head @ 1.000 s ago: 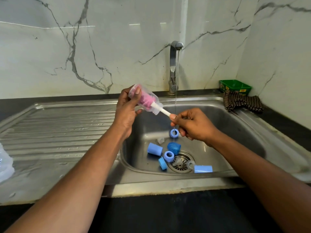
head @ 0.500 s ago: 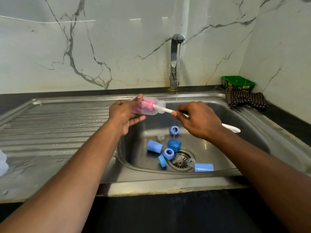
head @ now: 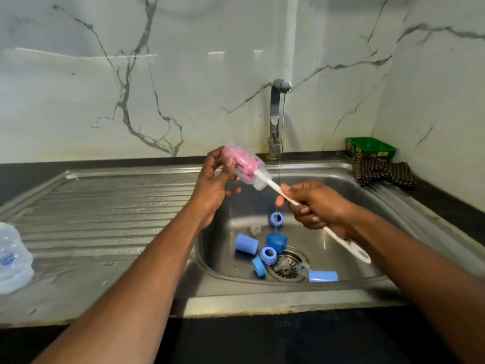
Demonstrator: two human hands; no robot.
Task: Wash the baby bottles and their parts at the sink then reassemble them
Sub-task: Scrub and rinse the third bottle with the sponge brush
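A: Where are you up to with the washing?

B: Early, I'd say. My left hand [head: 214, 179] is curled round a clear bottle [head: 242, 168], held tilted above the left edge of the sink [head: 388, 206], mouth pointing down toward the basin. My right hand [head: 316, 206] is closed round the white handle of the brush [head: 273, 183], whose pink sponge head sits inside the bottle

A: And the rest?

B: All loose on the sink floor around the drain [head: 286, 265]: blue caps [head: 246, 244], blue rings [head: 268, 255], a couple of clear teats, none joined to anything. The tap [head: 278, 119] runs a thin stream behind the drain, falling onto one ring

A: Anything finished?

B: Maybe another bottle [head: 13, 258], which stands on the draining board far left of the sink. Whether it's washed I cannot tell. Reassembly hasn't begun, I reckon
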